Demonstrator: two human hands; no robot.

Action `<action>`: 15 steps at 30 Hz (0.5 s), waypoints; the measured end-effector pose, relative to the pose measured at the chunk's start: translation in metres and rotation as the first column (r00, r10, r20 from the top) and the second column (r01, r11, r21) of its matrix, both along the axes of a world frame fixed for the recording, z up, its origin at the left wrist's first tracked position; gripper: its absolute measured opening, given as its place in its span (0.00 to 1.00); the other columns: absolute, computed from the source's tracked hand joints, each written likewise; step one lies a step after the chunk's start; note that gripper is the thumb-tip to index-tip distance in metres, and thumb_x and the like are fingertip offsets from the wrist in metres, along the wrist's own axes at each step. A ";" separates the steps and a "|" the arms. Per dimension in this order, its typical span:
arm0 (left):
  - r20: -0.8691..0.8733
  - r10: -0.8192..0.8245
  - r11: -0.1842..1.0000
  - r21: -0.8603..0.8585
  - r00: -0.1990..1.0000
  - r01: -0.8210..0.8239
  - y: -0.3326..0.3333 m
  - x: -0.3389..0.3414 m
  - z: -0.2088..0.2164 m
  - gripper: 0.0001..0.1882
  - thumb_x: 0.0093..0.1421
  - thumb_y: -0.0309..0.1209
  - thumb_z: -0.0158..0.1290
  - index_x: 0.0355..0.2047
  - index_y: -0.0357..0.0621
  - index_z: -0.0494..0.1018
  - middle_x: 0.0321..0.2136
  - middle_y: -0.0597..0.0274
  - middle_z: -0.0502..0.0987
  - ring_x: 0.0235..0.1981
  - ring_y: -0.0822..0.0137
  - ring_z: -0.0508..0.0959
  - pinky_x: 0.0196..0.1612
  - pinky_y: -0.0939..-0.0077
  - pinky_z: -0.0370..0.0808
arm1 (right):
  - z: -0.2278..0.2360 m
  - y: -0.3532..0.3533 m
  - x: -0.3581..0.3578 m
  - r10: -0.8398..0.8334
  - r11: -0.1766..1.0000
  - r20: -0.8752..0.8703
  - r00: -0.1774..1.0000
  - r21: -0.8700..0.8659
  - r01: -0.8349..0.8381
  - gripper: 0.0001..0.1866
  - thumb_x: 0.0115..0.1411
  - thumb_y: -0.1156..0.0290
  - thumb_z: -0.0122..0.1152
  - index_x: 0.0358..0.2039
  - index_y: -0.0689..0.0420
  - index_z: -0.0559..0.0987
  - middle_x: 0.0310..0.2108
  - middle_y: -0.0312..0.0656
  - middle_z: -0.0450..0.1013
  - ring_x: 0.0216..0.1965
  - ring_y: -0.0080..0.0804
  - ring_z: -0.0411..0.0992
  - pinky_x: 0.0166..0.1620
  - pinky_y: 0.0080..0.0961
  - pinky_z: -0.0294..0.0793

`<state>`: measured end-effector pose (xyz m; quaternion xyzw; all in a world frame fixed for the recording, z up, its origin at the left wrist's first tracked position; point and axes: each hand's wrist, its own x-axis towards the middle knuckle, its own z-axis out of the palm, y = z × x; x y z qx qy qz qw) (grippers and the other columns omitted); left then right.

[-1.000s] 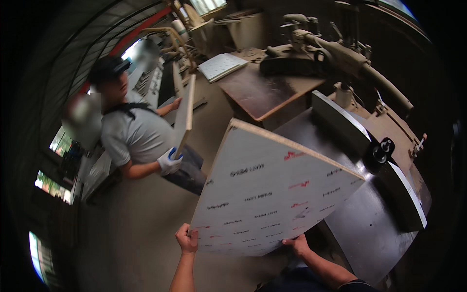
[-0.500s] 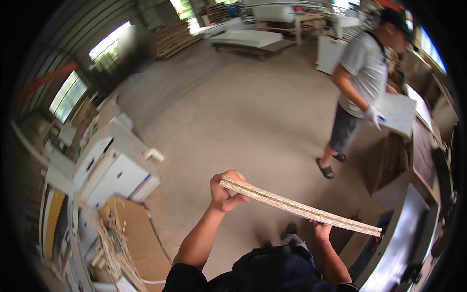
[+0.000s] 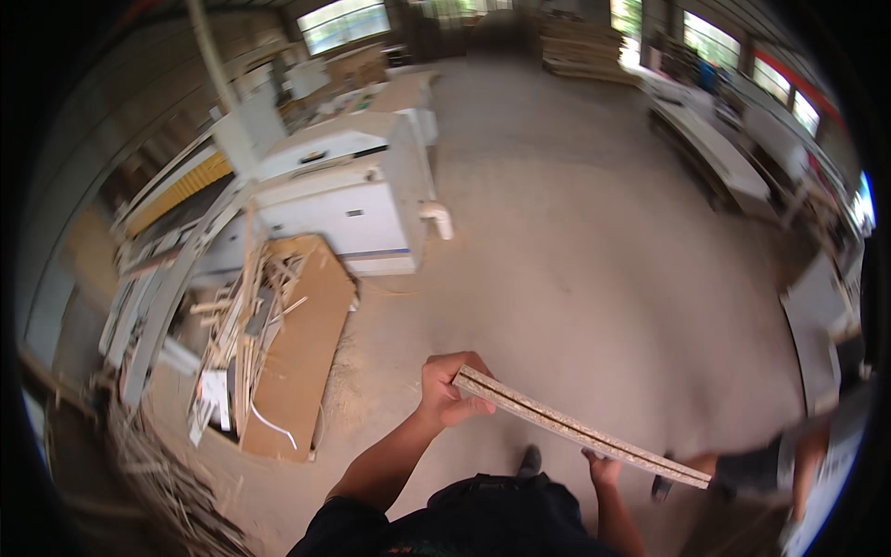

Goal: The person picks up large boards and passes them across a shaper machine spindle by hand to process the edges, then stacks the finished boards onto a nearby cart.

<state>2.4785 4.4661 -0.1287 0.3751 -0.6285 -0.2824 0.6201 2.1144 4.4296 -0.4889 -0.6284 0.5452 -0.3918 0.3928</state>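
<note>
Both of my hands carry a long particleboard panel (image 3: 580,432), seen edge-on, with a dark groove running along its speckled edge. My left hand (image 3: 452,388) wraps round the panel's upper left end, thumb on the near side. Farther down toward the right end, my right hand (image 3: 603,470) grips it from below; part of those fingers is hidden by the board. The panel slopes down from left to right in front of my body, above the floor.
To the left stands a white cabinet-like machine (image 3: 334,209) with a pipe elbow (image 3: 437,220) at its side. A brown-sided bin (image 3: 302,362) of wood offcuts is nearer. At the lower right is a co-worker's arm (image 3: 809,464). Stacked boards (image 3: 587,48) lie far back; a low stack (image 3: 715,153) is right.
My view has swung left, so the machine and offcut bin appear more central and the co-worker has slid to the lower right edge. Both hands still hold the panel.
</note>
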 end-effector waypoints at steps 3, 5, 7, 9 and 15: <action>0.080 0.275 0.961 -0.024 0.958 -0.274 -0.009 0.023 0.010 0.23 0.42 0.44 0.68 0.22 0.34 0.73 0.20 0.56 0.77 0.19 0.69 0.77 0.23 0.79 0.71 | 0.037 -0.074 0.033 0.123 0.983 0.085 0.989 0.127 -0.133 0.20 0.44 0.72 0.71 0.37 0.64 0.76 0.36 0.45 0.75 0.41 0.33 0.74 0.46 0.28 0.72; 0.099 0.427 0.904 -0.010 0.899 -0.428 -0.004 0.043 0.015 0.23 0.43 0.45 0.67 0.21 0.35 0.74 0.19 0.57 0.77 0.20 0.70 0.77 0.24 0.79 0.71 | 0.075 -0.115 0.061 0.236 0.942 -0.169 0.957 0.280 -0.183 0.16 0.46 0.69 0.68 0.34 0.65 0.79 0.32 0.46 0.77 0.37 0.31 0.76 0.43 0.26 0.74; 0.156 0.585 0.810 -0.047 0.796 -0.585 -0.002 0.060 0.018 0.20 0.40 0.39 0.70 0.20 0.38 0.72 0.16 0.63 0.74 0.17 0.73 0.72 0.21 0.81 0.66 | 0.059 -0.170 0.070 0.283 0.946 -0.316 0.906 0.248 -0.209 0.13 0.47 0.69 0.66 0.33 0.63 0.80 0.31 0.45 0.78 0.34 0.31 0.76 0.41 0.26 0.74; 0.164 0.695 0.714 -0.050 0.700 -0.698 -0.005 0.076 0.019 0.20 0.40 0.39 0.70 0.20 0.38 0.72 0.15 0.64 0.73 0.16 0.74 0.71 0.21 0.81 0.66 | 0.061 -0.223 0.092 0.300 0.952 -0.319 0.899 0.156 -0.262 0.13 0.47 0.69 0.65 0.33 0.62 0.80 0.30 0.44 0.78 0.33 0.31 0.76 0.40 0.27 0.75; 0.247 0.879 0.414 0.033 0.409 -0.910 -0.026 0.159 -0.003 0.21 0.40 0.41 0.70 0.16 0.38 0.71 0.12 0.63 0.69 0.14 0.73 0.67 0.18 0.80 0.63 | 0.071 -0.397 0.217 0.309 0.949 -0.289 0.906 0.027 -0.315 0.12 0.51 0.67 0.57 0.31 0.61 0.81 0.23 0.39 0.77 0.27 0.25 0.73 0.34 0.25 0.72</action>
